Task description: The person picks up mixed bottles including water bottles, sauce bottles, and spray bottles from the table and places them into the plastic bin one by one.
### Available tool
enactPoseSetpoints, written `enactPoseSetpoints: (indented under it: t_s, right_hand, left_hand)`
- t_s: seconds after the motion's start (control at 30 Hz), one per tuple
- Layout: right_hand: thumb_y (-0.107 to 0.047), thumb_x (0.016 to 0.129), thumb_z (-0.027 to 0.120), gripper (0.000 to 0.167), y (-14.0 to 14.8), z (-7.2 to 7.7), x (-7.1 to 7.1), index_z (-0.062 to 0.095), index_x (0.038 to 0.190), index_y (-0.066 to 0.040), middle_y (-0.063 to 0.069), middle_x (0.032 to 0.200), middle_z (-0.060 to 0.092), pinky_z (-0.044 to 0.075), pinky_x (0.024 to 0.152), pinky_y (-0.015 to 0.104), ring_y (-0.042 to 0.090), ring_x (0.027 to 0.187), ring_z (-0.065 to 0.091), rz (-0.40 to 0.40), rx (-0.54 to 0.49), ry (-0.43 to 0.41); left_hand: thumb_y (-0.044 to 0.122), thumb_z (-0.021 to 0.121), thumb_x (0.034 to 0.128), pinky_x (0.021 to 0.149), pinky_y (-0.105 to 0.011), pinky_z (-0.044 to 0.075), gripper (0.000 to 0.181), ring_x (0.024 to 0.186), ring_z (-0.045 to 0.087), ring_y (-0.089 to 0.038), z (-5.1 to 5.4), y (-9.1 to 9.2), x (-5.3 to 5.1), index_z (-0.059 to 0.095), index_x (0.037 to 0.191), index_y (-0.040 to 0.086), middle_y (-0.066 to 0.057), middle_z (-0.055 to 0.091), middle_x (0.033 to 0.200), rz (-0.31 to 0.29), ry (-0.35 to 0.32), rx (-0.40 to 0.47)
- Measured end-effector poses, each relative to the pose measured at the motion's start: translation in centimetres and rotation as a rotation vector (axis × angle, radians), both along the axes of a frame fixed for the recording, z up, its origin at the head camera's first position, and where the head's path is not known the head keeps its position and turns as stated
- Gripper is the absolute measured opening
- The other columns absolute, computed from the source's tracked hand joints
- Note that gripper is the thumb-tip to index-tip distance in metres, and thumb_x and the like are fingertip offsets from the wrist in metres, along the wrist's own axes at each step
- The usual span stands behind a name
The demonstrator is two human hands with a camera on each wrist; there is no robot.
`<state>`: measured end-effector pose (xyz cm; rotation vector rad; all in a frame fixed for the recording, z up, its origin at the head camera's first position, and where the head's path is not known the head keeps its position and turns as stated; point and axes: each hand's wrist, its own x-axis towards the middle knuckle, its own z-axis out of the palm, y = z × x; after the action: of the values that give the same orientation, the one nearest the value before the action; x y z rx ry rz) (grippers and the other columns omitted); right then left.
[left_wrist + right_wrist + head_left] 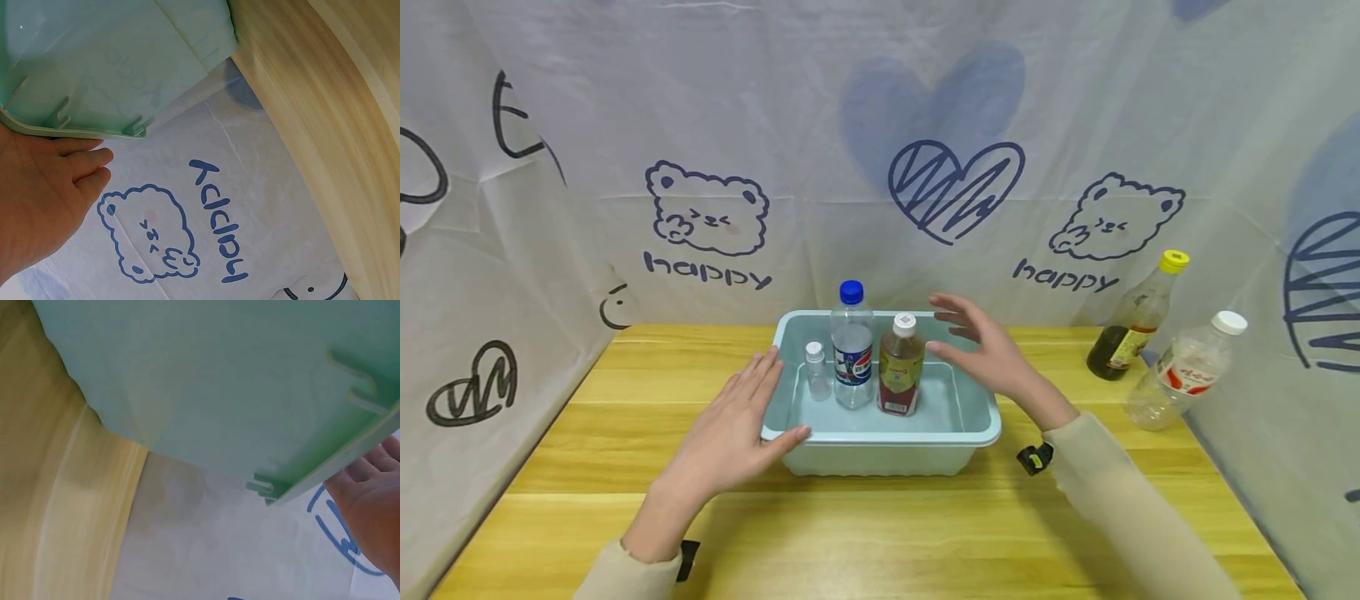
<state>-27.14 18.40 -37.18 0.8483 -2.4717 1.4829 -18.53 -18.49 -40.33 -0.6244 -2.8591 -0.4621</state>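
A light blue-green plastic basin (pixel 880 458) stands on the wooden table. Inside it, upright, are a small clear bottle (pixel 817 379) with a white cap, a clear Pepsi bottle (pixel 853 358) with a blue cap, and a brown drink bottle (pixel 901 375) with a white cap. My left hand (pixel 726 437) lies along the basin's left rim, fingers straight and thumb at the front corner. Over the basin's right side hovers my right hand (pixel 992 354), fingers loosely bent, holding nothing, its thumb near the brown bottle. Both wrist views show the basin's outer wall (pixel 112 69) beside the hand.
To the right on the table, a dark sauce bottle (pixel 1123 337) with a yellow cap leans beside a large clear bottle (pixel 1183 375) with a white cap. A printed cloth (pixel 842 125) with bears and hearts hangs behind the table and along its sides.
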Motion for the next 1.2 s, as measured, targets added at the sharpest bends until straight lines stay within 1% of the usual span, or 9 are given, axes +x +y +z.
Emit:
enactPoseSetpoints:
  t_s: [0.17, 0.4, 0.53, 0.63, 0.77, 0.87, 1.0, 1.1, 1.2]
  right_hand:
    - [-0.012, 0.099, 0.072, 0.064, 0.8, -0.3, 1.2, 0.043, 0.156, -0.011, 0.007, 0.158, 0.050, 0.046, 0.116, 0.049, 0.031, 0.140, 0.052, -0.040, -0.079, 0.053]
    - [-0.011, 0.102, 0.067, 0.057, 1.8, -1.3, 2.3, 0.047, 0.155, -0.012, 0.001, 0.157, 0.052, 0.046, 0.115, 0.045, 0.026, 0.140, 0.054, -0.132, -0.159, 0.092]
    - [-0.005, 0.102, 0.064, 0.054, 2.2, -1.7, 2.8, 0.048, 0.154, -0.010, 0.005, 0.155, 0.054, 0.048, 0.113, 0.044, 0.028, 0.138, 0.055, -0.151, -0.227, 0.121]
    - [-0.002, 0.103, 0.062, 0.052, 2.6, -1.9, 3.3, 0.050, 0.153, -0.008, 0.007, 0.154, 0.055, 0.050, 0.112, 0.037, 0.027, 0.136, 0.056, -0.170, -0.270, 0.141]
    - [0.000, 0.103, 0.061, 0.051, 3.3, -2.2, 4.0, 0.050, 0.152, -0.007, 0.009, 0.153, 0.055, 0.050, 0.110, 0.028, 0.020, 0.134, 0.058, -0.211, -0.299, 0.174]
    - [0.003, 0.102, 0.061, 0.051, 4.0, -2.5, 4.4, 0.051, 0.151, -0.005, 0.012, 0.151, 0.057, 0.051, 0.108, 0.026, 0.017, 0.132, 0.060, -0.238, -0.312, 0.217]
    - [0.011, 0.099, 0.060, 0.051, 5.3, -2.8, 4.7, 0.052, 0.149, 0.001, 0.020, 0.148, 0.058, 0.053, 0.104, 0.024, 0.019, 0.129, 0.062, -0.267, -0.343, 0.302]
    - [0.014, 0.097, 0.060, 0.052, 6.4, -2.9, 5.1, 0.052, 0.147, 0.004, 0.023, 0.146, 0.058, 0.053, 0.103, 0.021, 0.019, 0.127, 0.063, -0.321, -0.356, 0.352]
    - [0.015, 0.096, 0.060, 0.052, 7.6, -3.1, 5.3, 0.053, 0.146, 0.004, 0.023, 0.145, 0.059, 0.052, 0.104, 0.022, 0.019, 0.127, 0.063, -0.392, -0.366, 0.379]
  left_hand:
    - [0.074, 0.053, 0.0951, 0.129, -0.053, 0.019, 0.105, 0.159, 0.016, -0.038, 0.0, -0.1, -0.1, 0.023, 0.164, 0.001, -0.013, 0.010, 0.174, -0.001, 0.000, -0.008]
    - [0.073, 0.054, 0.0953, 0.129, -0.054, 0.019, 0.105, 0.159, 0.016, -0.038, 0.0, 0.0, 0.0, 0.023, 0.164, 0.000, -0.014, 0.011, 0.174, -0.002, -0.003, -0.002]
    - [0.073, 0.054, 0.0953, 0.129, -0.054, 0.019, 0.105, 0.159, 0.016, -0.038, 0.0, 0.0, -0.1, 0.023, 0.164, 0.000, -0.014, 0.011, 0.174, -0.001, -0.005, -0.003]
    - [0.073, 0.054, 0.0953, 0.129, -0.054, 0.019, 0.105, 0.159, 0.016, -0.038, 0.0, 0.0, -0.1, 0.023, 0.164, 0.000, -0.014, 0.011, 0.174, -0.001, -0.005, -0.004]
    - [0.074, 0.054, 0.0952, 0.129, -0.054, 0.019, 0.105, 0.159, 0.016, -0.038, 0.0, 0.0, -0.1, 0.023, 0.164, 0.000, -0.014, 0.011, 0.174, -0.002, -0.005, -0.005]
    - [0.074, 0.054, 0.0951, 0.129, -0.054, 0.019, 0.106, 0.159, 0.016, -0.038, -0.1, 0.0, -0.1, 0.023, 0.164, 0.000, -0.014, 0.011, 0.174, -0.003, -0.007, -0.003]
    - [0.074, 0.054, 0.0952, 0.129, -0.054, 0.020, 0.105, 0.159, 0.016, -0.038, -0.1, 0.0, -0.1, 0.025, 0.164, 0.000, -0.014, 0.012, 0.174, -0.003, -0.002, -0.001]
    - [0.072, 0.055, 0.0956, 0.128, -0.055, 0.021, 0.104, 0.158, 0.018, -0.039, -0.2, 0.0, -0.1, 0.026, 0.163, -0.002, -0.015, 0.013, 0.173, -0.005, 0.007, 0.001]
    - [0.069, 0.058, 0.0958, 0.128, -0.056, 0.022, 0.102, 0.157, 0.019, -0.040, -0.2, 0.0, -0.1, 0.027, 0.162, -0.003, -0.016, 0.014, 0.173, -0.006, 0.015, 0.003]
